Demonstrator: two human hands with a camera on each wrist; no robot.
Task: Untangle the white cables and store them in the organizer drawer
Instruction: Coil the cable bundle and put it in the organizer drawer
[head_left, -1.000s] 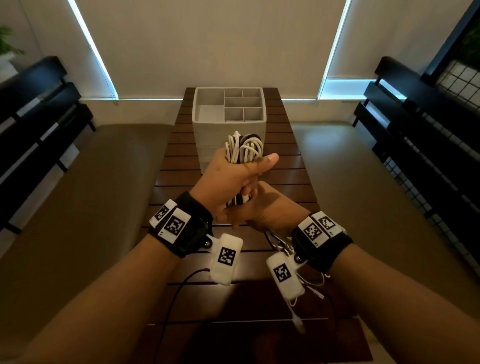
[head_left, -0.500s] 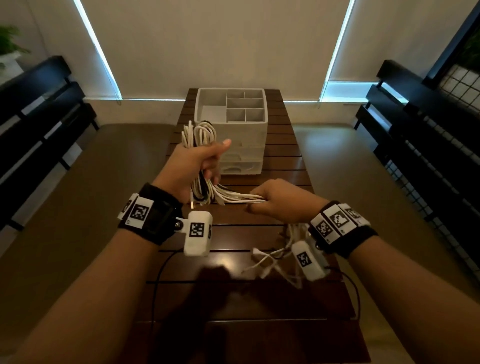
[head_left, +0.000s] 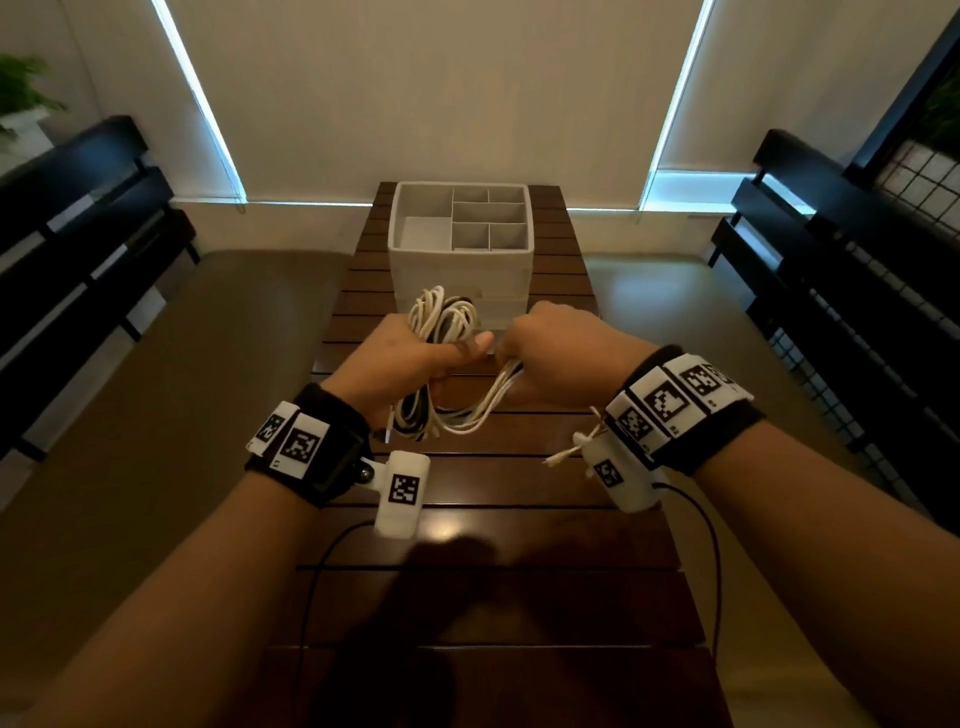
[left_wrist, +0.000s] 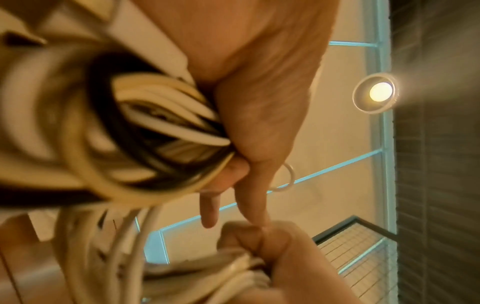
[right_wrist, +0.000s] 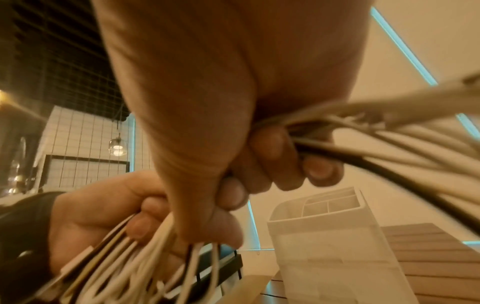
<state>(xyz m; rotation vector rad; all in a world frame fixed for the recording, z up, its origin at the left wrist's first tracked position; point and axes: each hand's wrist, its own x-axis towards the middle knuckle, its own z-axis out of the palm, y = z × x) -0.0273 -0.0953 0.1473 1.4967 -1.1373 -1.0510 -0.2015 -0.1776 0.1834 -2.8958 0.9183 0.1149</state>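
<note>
The white cables (head_left: 441, 322), tangled with at least one black cable (head_left: 410, 415), hang in a bundle in the air just in front of the organizer (head_left: 460, 270), above the slatted wooden table (head_left: 467, 519). The left hand (head_left: 410, 364) has its fingers curled round the looped part, thumb laid across the top. The right hand (head_left: 556, 358), just beside it, is fisted round a bunch of strands that sag between the two hands. The organizer stands at the table's far end, its top compartments bare.
</note>
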